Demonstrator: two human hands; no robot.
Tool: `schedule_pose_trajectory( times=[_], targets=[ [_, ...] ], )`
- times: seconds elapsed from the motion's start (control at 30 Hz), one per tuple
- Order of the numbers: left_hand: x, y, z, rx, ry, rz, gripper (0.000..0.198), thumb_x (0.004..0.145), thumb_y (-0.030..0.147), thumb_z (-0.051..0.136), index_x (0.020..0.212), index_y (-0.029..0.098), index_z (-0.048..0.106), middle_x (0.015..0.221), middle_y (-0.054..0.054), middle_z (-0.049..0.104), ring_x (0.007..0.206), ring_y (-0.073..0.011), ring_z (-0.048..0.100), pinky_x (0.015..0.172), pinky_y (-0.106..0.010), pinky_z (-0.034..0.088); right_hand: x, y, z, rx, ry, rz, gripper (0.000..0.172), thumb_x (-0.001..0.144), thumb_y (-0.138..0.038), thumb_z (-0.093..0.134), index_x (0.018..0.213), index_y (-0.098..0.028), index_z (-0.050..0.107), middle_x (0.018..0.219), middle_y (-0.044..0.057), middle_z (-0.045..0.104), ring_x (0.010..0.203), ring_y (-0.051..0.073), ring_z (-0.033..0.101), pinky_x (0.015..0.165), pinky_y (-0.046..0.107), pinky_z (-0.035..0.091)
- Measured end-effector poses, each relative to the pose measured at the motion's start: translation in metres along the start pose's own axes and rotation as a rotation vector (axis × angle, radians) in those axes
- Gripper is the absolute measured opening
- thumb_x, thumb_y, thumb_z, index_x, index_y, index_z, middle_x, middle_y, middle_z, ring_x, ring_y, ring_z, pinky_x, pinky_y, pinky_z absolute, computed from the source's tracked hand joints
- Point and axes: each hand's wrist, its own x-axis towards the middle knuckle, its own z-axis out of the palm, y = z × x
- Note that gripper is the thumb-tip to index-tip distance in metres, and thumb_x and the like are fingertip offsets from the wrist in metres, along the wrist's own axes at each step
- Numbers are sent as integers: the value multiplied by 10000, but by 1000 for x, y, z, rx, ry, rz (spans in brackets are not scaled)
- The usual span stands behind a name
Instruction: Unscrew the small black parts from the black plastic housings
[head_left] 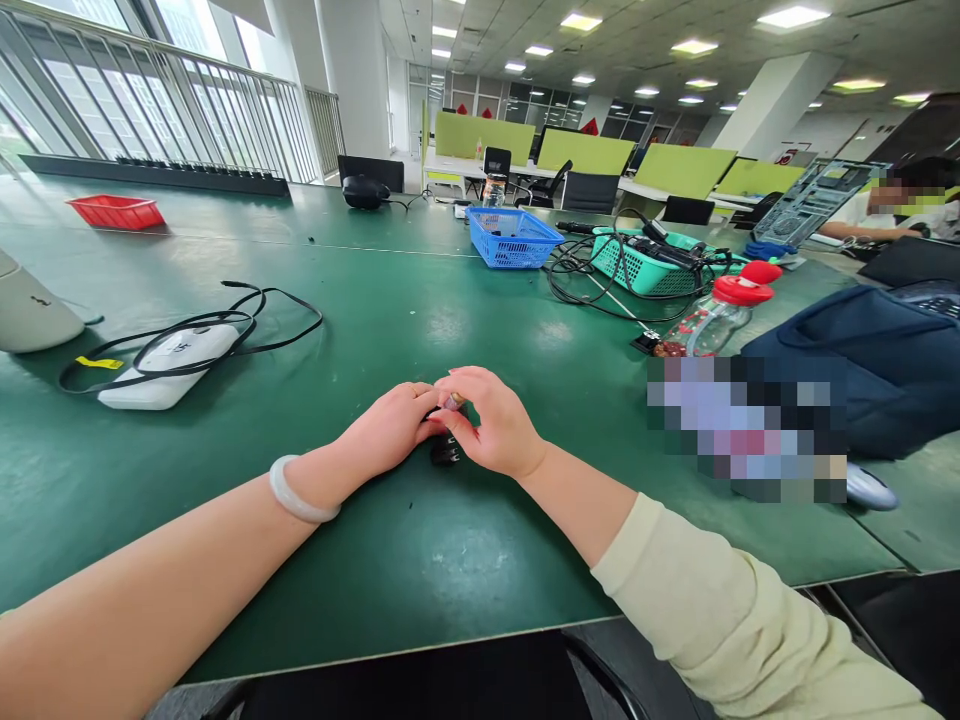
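My left hand (394, 428) and my right hand (495, 425) meet over the middle of the table, fingertips touching. Beneath them a small black object (445, 452) with pale, prong-like marks shows partly; the fingers cover the rest, and its kind is unclear. My left fingers are closed round its upper end. Thumb and fingers of my right hand are bent together in a pinch at the same spot. Between the fingertips a tiny gold and pinkish bit (453, 401) shows, too small to name.
On the green table (315, 570), a white device (169, 370) with a black cable lies left, near a red tray (116, 211). Farther back are a blue basket (514, 240) and a green basket (637, 268) of cables. A bottle (709, 322) and dark blue bag (862, 365) stand right. Another person sits far right.
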Motion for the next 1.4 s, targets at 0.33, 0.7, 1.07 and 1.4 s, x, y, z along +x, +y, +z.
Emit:
schedule_pose_trajectory(
  times=[0.33,0.7,1.07,1.4],
  targets=[
    [-1,2,-3,66,-39,-15,286,946,308,566,1199,207,653,1126,-88,718,1064,-276,643,970,-464,540,1,1,-12,36,47,212,378,979,-195,494,1341,-285,431,872,-2,656,747,154,647,787,375,586],
    [-1,1,-3,79,-52,-16,404,967,351,521,1336,200,587,1233,-110,699,1131,-284,622,1026,-489,517,-2,7,-18,-46,86,289,340,941,-201,566,1257,-276,465,834,-17,636,683,146,622,732,354,557],
    [-3,7,-4,83,19,-22,424,970,356,503,1365,212,558,1293,-112,638,1219,-278,558,1093,-486,472,0,5,-15,-16,38,485,321,921,-301,626,1203,-275,475,744,-60,588,521,98,505,571,266,489],
    [-8,12,-10,314,152,-274,468,996,310,333,1385,260,589,1211,-143,606,999,-263,612,933,-468,543,-13,39,-33,114,458,572,331,974,-385,548,1242,-272,391,797,-20,598,595,127,603,572,291,533]
  ],
)
